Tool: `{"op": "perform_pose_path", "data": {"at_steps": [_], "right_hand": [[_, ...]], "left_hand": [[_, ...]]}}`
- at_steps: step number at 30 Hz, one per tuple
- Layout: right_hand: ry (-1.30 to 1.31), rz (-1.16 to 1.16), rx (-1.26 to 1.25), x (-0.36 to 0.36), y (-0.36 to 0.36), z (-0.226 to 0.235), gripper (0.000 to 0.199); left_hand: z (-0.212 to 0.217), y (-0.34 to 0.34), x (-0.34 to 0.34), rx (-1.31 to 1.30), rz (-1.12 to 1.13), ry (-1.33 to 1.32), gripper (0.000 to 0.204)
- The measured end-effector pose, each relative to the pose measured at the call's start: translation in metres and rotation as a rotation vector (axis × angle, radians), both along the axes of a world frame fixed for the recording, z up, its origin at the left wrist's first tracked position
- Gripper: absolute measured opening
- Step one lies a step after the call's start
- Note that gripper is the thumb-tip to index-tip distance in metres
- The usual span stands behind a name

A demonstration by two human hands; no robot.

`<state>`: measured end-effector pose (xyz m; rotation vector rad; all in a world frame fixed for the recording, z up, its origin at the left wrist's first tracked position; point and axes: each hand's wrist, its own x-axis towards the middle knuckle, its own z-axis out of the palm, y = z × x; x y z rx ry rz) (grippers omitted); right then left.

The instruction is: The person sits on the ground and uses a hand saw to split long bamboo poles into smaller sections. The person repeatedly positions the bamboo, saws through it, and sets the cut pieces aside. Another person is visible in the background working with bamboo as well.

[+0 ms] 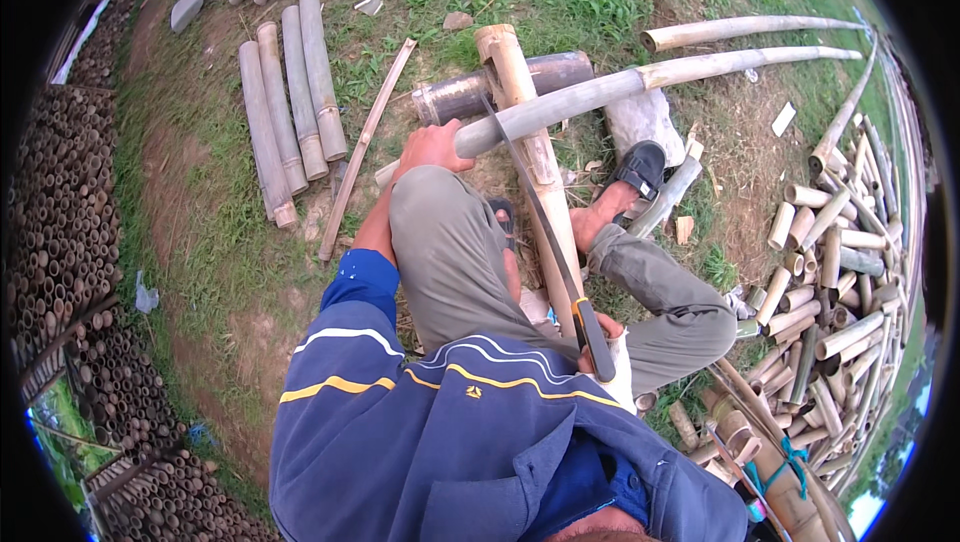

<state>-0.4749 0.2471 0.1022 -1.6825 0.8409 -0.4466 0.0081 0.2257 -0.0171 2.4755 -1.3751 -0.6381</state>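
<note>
My left hand (432, 148) is closed around the near end of a long bamboo pole (590, 92), just beside my bent left knee. The pole rests across a thick bamboo post (540, 157) and stretches away to the far right. In my right hand (606, 328), close to my body, is the black and yellow handle of a hand saw (545, 217). Its long narrow blade runs forward and crosses the pole a little right of my left hand. Part of my right hand is hidden behind the handle.
Cut bamboo lengths (290, 102) lie on the grass at left, beside a thin bamboo strip (365, 152). A dark, thick bamboo piece (450, 99) lies under the post's far end. At right is a heap of short bamboo pieces (840, 262); stacked bamboo (70, 222) fills the far left.
</note>
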Motion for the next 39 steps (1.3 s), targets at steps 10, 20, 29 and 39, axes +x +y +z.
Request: {"op": "perform_pose_path", "data": {"at_steps": [10, 20, 29, 39], "right_hand": [[-0.068, 0.074, -0.079, 0.194, -0.103, -0.087, 0.069], [0.169, -0.063, 0.067, -0.001, -0.005, 0.003, 0.058], [-0.011, 0.065, -0.225, 0.173, -0.084, -0.062, 0.065], [0.037, 0.088, -0.226, 0.042, -0.042, -0.037, 0.059]], "left_hand": [[0.008, -0.018, 0.009, 0.028, -0.015, -0.068, 0.072], [0.003, -0.007, 0.008, -0.019, -0.031, -0.023, 0.069], [0.012, -0.009, 0.009, -0.037, -0.046, -0.011, 0.07], [-0.003, -0.004, 0.016, -0.077, -0.059, 0.018, 0.071]]}}
